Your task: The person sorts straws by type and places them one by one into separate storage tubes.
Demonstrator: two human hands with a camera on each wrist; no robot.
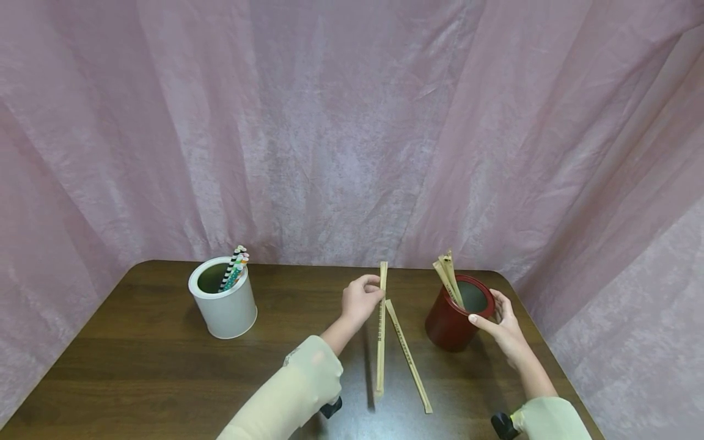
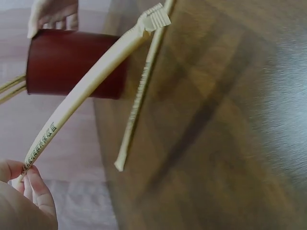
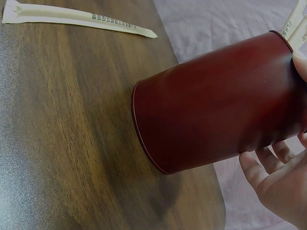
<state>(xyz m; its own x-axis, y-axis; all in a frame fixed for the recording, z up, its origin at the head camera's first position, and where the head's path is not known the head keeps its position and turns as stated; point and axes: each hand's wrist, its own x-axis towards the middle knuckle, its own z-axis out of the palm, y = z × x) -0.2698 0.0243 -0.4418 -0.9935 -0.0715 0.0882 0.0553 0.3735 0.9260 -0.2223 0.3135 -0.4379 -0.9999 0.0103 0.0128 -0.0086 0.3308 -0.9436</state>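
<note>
My left hand (image 1: 361, 300) pinches a paper-wrapped straw (image 1: 381, 342) between thumb and fingers near its far end. In the left wrist view this straw (image 2: 81, 91) slants up from the fingertips, showing printed characters and a crimped end. A second wrapped straw (image 1: 409, 356) lies on the table just right of it. My right hand (image 1: 507, 333) holds a dark red canister (image 1: 448, 324) near its rim, thumb in front and fingers around the far right side. Several wrapped straws (image 1: 449, 278) lean inside the canister, toward its left side; their lower ends are hidden.
A white canister (image 1: 228, 315) stands at the left of the brown wooden table (image 1: 137, 366), holding several patterned sticks (image 1: 235, 269), one striped black and white. Behind the table's back edge hangs a pink curtain (image 1: 330, 134), which continues along the right side.
</note>
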